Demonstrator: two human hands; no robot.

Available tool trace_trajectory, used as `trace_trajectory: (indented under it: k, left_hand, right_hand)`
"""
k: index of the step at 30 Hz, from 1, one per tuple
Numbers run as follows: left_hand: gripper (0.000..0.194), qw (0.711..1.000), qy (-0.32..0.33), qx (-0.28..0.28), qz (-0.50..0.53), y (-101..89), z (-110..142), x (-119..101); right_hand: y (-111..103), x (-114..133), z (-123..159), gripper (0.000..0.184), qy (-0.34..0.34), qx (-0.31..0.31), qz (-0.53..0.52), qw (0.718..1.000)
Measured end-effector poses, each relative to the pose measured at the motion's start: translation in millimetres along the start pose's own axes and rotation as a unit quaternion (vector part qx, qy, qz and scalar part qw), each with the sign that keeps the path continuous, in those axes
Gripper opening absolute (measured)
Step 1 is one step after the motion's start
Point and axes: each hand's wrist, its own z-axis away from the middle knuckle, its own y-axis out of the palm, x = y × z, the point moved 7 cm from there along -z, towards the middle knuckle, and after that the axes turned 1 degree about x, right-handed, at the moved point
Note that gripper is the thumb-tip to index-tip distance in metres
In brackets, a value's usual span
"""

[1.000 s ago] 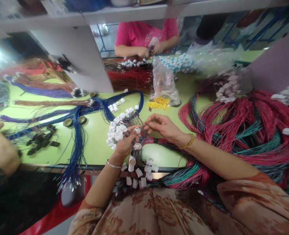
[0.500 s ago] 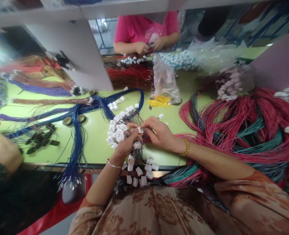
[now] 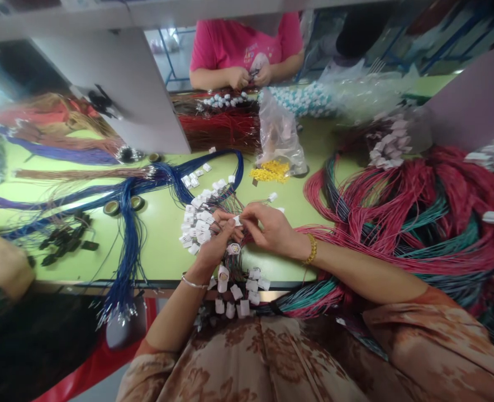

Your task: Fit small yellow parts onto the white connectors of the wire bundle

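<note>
Between my two hands is a small white plastic connector (image 3: pixel 237 220). My left hand (image 3: pixel 218 241) is closed on it from the left, with thin dark wires running by its fingers. From the right, the thumb and fingertips of my right hand (image 3: pixel 267 226) pinch at the connector's edge; whether they also grip a wire is too small to tell. A cluster of white connectors (image 3: pixel 197 223) lies just left of my left hand. More white connectors (image 3: pixel 242 293) on wires hang over the table's front edge, below my hands.
Red, green and black wires (image 3: pixel 398 223) are heaped on the right. Blue wires (image 3: pixel 127 240) and black connectors (image 3: pixel 66 234) lie left. Yellow pieces (image 3: pixel 270 171) spill from a clear bag (image 3: pixel 283 131). Opposite sits a co-worker in pink (image 3: pixel 247 50); another person's arm (image 3: pixel 4 251) is at far left.
The whole view has shifted slightly, with things a little further left. My hands keep almost the same pose at the white connector. A wired white connector beyond my right hand shows more clearly.
</note>
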Motion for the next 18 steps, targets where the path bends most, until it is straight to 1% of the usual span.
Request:
trace_trajectory:
  k: [4,7,10,12,13,15,17,18]
  left_hand:
    - [0.035,1.0,0.004,-0.019,-0.013,-1.1,2.1,1.2]
    - [0.033,0.998,0.015,-0.05,-0.023,-6.1,3.0,1.0]
    - [0.027,0.993,0.035,-0.089,-0.069,-15.1,2.1,-1.5]
    - [0.024,0.99,0.044,-0.092,-0.1,-17.7,-0.4,-3.8]
    - [0.024,0.988,0.053,-0.084,-0.115,-17.2,-2.1,-5.8]
    - [0.026,0.983,0.09,-0.068,-0.147,-14.0,-4.4,-12.8]
    - [0.027,0.979,0.114,-0.06,-0.159,-11.0,-5.0,-17.3]
    - [0.028,0.981,0.109,-0.062,-0.152,-10.8,-5.0,-16.6]
  right_hand:
    - [8.0,-2.7,4.5,0.014,0.0,0.022,0.015,1.0]
    - [21.4,0.9,15.5,0.026,-0.004,0.028,0.016,0.999]
    - [36.0,10.2,27.0,0.033,-0.007,0.025,0.021,0.999]
    - [41.3,11.3,28.5,0.034,0.007,0.04,0.014,0.999]
    - [40.8,7.3,26.6,0.033,0.025,0.053,0.004,0.998]
    - [29.0,-13.6,18.3,0.028,0.077,0.063,-0.015,0.995]
    - [3.4,-52.1,8.6,0.022,0.146,0.049,-0.011,0.988]
    - [-13.2,-76.5,5.4,0.02,0.186,0.032,0.01,0.982]
